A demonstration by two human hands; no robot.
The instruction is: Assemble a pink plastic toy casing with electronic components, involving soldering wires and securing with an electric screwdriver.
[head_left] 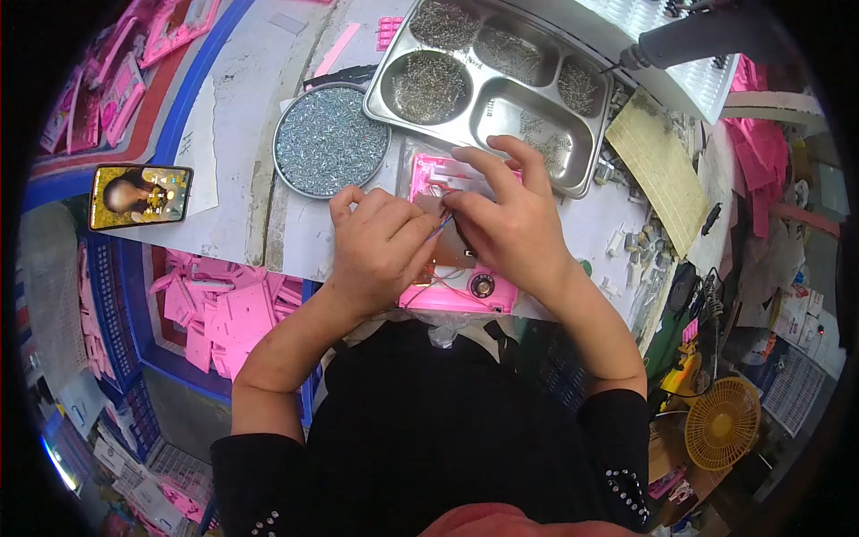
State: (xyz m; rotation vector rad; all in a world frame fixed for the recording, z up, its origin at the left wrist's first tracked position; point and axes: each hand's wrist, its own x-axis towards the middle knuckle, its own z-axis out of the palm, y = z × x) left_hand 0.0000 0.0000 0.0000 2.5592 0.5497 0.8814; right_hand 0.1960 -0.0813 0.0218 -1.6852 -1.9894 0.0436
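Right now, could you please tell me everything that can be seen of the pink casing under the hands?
The pink casing, rectangular and apparently plastic, lies open side up at the near edge of the white worktable. A brown panel lies across its middle; thin wires and a round dark part show at its near end. The left hand and the right hand meet over it, hiding much; where they touch it cannot be told. Crumpled clear plastic shows by its near edge.
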